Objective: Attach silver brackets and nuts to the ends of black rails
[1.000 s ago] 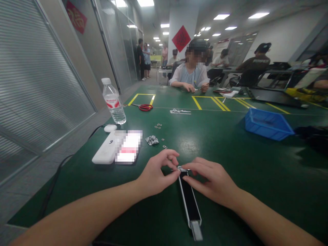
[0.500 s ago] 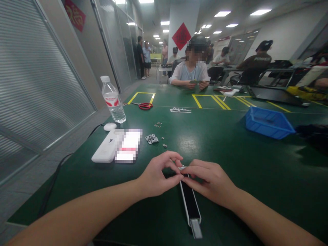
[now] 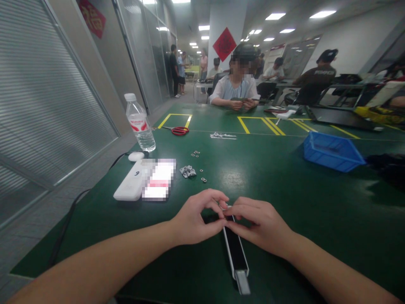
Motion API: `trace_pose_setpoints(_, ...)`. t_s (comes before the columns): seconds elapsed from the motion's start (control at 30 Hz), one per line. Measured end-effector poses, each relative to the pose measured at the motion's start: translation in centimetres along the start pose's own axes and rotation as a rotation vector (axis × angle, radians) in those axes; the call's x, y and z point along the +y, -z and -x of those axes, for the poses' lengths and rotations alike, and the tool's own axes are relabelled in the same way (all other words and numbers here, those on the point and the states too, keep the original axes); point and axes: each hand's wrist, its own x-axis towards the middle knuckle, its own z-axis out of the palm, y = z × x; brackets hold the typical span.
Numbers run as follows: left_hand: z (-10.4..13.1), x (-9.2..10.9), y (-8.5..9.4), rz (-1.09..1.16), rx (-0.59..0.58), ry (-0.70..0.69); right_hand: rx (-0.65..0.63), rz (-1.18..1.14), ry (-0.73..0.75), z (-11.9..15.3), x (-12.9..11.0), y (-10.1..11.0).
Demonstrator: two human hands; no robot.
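A long, narrow black bar with white edges [image 3: 236, 251] lies on the green table, a flat metal tab [image 3: 243, 283] sticking out of its near end. Over its far end, my left hand [image 3: 202, 217] and my right hand [image 3: 259, 223] meet fingertip to fingertip. Both are closed in a pinch around a spot where a bit of pale metal shows; fingers hide the rest, so I cannot make out what they hold. Beyond my left hand lie a small pile of metal plates [image 3: 188, 171] and several small rings or nuts [image 3: 204, 180].
To the left are a white power bank [image 3: 131, 183], a lit phone [image 3: 160, 179] and a water bottle [image 3: 141, 128]. Red-handled scissors [image 3: 179, 131] and thin metal strips [image 3: 223, 136] lie farther back. A blue bin [image 3: 332, 154] stands right. Across the table sits a person [image 3: 236, 88].
My left fingers have shifted slightly right and down, and the pale metal bit is more covered. The right hand and the bar have hardly moved.
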Motion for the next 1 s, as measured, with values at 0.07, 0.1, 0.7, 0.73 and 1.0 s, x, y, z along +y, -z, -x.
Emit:
trace_pose_setpoints(0.07, 0.0, 0.0, 0.0, 0.002, 0.001, -0.008, 0.012, -0.005, 0.01, 0.0, 0.0, 0.0)
trace_pose_setpoints(0.1, 0.0, -0.1, 0.0, 0.002, -0.002, -0.008, 0.017, -0.007, 0.012, 0.0, 0.0, 0.0)
trace_pose_setpoints(0.7, -0.6, 0.6, 1.2, -0.233, -0.04, -0.009, -0.036, 0.075, -0.107, 0.1, 1.1, 1.5)
trace_pose_setpoints(0.73, -0.6, 0.6, 1.5, -0.303, -0.062, 0.004, -0.055, 0.09, -0.134, 0.1, 1.3, 1.9)
trace_pose_setpoints(1.0, -0.8, 0.0, 2.6, -0.62, -0.215, 0.126, -0.27, 0.066, -0.41, 0.4, 3.6, 3.4)
